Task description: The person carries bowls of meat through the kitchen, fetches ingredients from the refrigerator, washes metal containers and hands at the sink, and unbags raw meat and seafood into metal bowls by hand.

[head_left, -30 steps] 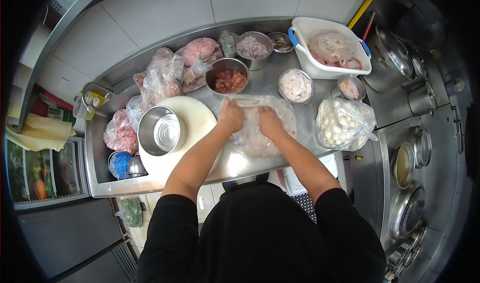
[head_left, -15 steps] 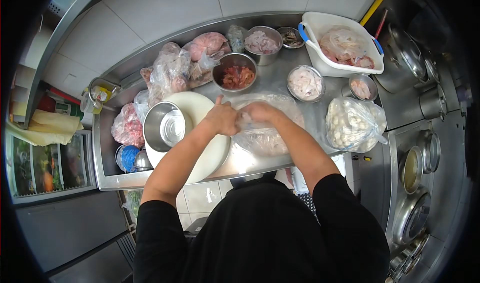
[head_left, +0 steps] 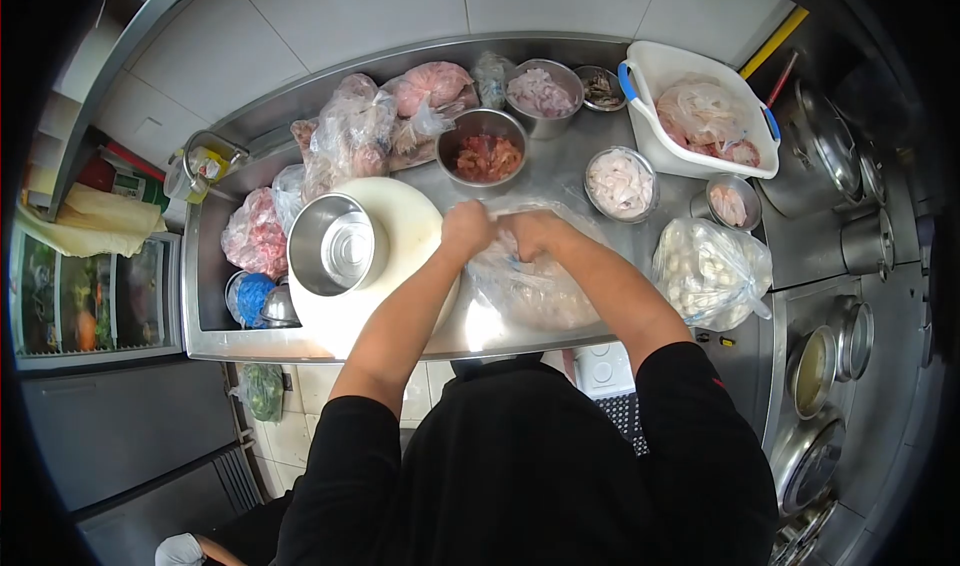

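Note:
A clear plastic bag of pale meat [head_left: 535,291] lies on the steel counter [head_left: 560,181] right in front of me. My left hand [head_left: 466,229] and my right hand [head_left: 530,232] are side by side at the bag's far top, both closed on its bunched plastic. To the left of my left hand a round white cutting board [head_left: 405,231] carries an empty steel bowl [head_left: 334,244]. Just beyond my hands stands a steel bowl of red meat [head_left: 484,156].
More bagged meat [head_left: 350,141] sits at the back left, a bag of white balls [head_left: 710,271] at the right, a white tub [head_left: 700,106] at the back right. Small steel bowls [head_left: 620,181] stand between them. Pots [head_left: 835,351] line the right side.
My hands came together from flat and apart on the bag to gripping its top close to each other. The view shifted slightly.

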Demonstrator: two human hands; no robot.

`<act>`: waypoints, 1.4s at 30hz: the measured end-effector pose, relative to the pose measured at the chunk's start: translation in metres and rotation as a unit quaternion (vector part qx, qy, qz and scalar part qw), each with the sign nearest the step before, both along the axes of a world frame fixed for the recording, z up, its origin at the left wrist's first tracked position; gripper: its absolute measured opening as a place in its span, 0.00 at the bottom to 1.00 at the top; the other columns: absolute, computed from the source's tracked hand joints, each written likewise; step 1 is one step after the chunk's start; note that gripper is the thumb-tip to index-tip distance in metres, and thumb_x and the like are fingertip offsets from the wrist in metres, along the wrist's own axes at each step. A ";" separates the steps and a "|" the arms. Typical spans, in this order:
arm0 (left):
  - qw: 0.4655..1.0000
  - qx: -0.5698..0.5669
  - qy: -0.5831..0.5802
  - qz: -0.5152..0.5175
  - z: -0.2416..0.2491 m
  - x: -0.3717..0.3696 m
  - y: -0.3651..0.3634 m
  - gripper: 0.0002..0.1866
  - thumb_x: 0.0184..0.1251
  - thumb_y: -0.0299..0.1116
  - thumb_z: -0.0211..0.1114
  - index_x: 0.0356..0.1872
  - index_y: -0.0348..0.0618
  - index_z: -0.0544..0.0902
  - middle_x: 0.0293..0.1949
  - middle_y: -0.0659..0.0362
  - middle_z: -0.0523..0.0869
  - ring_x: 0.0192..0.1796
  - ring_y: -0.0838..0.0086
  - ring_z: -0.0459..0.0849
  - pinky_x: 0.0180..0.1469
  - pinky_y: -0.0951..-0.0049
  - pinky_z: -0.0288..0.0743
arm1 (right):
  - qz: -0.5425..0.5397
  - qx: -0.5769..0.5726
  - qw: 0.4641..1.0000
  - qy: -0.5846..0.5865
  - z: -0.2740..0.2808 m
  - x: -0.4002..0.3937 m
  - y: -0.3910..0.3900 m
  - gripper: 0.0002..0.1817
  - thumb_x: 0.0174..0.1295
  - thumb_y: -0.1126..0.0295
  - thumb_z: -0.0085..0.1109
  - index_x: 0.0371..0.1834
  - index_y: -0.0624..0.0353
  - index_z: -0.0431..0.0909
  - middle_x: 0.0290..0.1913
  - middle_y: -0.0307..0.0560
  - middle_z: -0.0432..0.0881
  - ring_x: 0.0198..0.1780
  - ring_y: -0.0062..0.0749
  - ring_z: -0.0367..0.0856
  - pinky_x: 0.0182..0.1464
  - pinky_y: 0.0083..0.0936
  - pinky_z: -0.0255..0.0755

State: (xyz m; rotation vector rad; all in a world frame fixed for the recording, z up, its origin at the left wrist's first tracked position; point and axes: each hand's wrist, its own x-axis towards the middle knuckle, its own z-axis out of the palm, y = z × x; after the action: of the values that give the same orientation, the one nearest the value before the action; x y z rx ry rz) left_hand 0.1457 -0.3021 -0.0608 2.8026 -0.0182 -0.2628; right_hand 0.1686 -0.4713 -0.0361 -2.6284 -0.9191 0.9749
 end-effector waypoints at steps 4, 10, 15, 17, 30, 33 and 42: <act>0.967 -0.231 -0.037 0.096 0.000 -0.005 -0.004 0.13 0.54 0.34 0.65 0.24 0.30 0.84 0.25 0.41 0.85 0.31 0.57 0.87 0.36 0.64 0.78 | 0.080 0.139 0.985 -0.059 -0.009 -0.006 -0.020 0.38 0.41 0.74 0.63 0.64 0.57 0.71 0.60 0.56 0.78 0.61 0.49 0.78 0.60 0.36 0.75; 0.871 -0.479 0.020 0.107 0.068 -0.017 -0.026 0.09 0.58 0.26 0.61 0.21 0.32 0.81 0.18 0.56 0.81 0.24 0.76 0.76 0.29 0.70 0.71 | 0.090 0.218 0.964 -0.126 0.005 -0.024 -0.044 0.33 0.45 0.75 0.58 0.61 0.68 0.69 0.65 0.62 0.71 0.65 0.54 0.72 0.64 0.37 0.72; 0.844 -0.532 -0.008 0.071 0.100 -0.011 -0.046 0.09 0.59 0.25 0.60 0.20 0.35 0.81 0.18 0.63 0.79 0.23 0.81 0.72 0.26 0.73 0.66 | -0.022 0.123 0.985 -0.120 0.072 -0.021 -0.036 0.22 0.51 0.76 0.54 0.53 0.63 0.75 0.53 0.59 0.80 0.54 0.54 0.80 0.54 0.43 0.76; 0.826 -0.559 -0.003 0.066 0.108 -0.011 -0.053 0.11 0.59 0.25 0.61 0.17 0.38 0.78 0.18 0.66 0.76 0.22 0.83 0.69 0.24 0.74 0.62 | -0.034 0.064 0.993 -0.090 0.079 -0.021 -0.039 0.21 0.51 0.77 0.54 0.52 0.63 0.76 0.53 0.59 0.80 0.53 0.54 0.81 0.53 0.43 0.76; 0.802 -0.590 0.011 0.092 0.145 -0.019 -0.060 0.18 0.54 0.20 0.63 0.12 0.47 0.66 0.16 0.71 0.69 0.20 0.86 0.63 0.21 0.75 0.54 | 0.005 0.139 0.987 -0.080 0.106 -0.025 -0.049 0.14 0.52 0.76 0.57 0.43 0.63 0.81 0.49 0.57 0.83 0.51 0.52 0.82 0.52 0.42 0.76; 0.804 -0.589 -0.005 0.081 0.154 -0.018 -0.060 0.18 0.54 0.20 0.63 0.12 0.47 0.65 0.16 0.72 0.67 0.20 0.86 0.62 0.21 0.75 0.53 | 0.022 0.154 0.983 -0.099 0.110 -0.020 -0.049 0.14 0.51 0.76 0.59 0.43 0.62 0.81 0.48 0.58 0.83 0.51 0.53 0.82 0.51 0.42 0.76; 0.838 -0.539 -0.044 0.068 0.158 -0.024 -0.054 0.17 0.52 0.20 0.60 0.11 0.46 0.64 0.15 0.70 0.66 0.21 0.85 0.61 0.22 0.74 0.54 | 0.066 0.144 0.985 -0.075 0.085 -0.010 -0.042 0.21 0.42 0.74 0.66 0.45 0.61 0.82 0.45 0.59 0.85 0.50 0.53 0.83 0.51 0.40 0.77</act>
State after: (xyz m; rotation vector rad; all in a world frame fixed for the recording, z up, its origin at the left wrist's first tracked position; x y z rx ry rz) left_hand 0.1218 -0.3563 0.0971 1.6674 0.0102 -0.0436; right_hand 0.1586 -0.5138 0.0486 -2.4446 -1.1837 0.6192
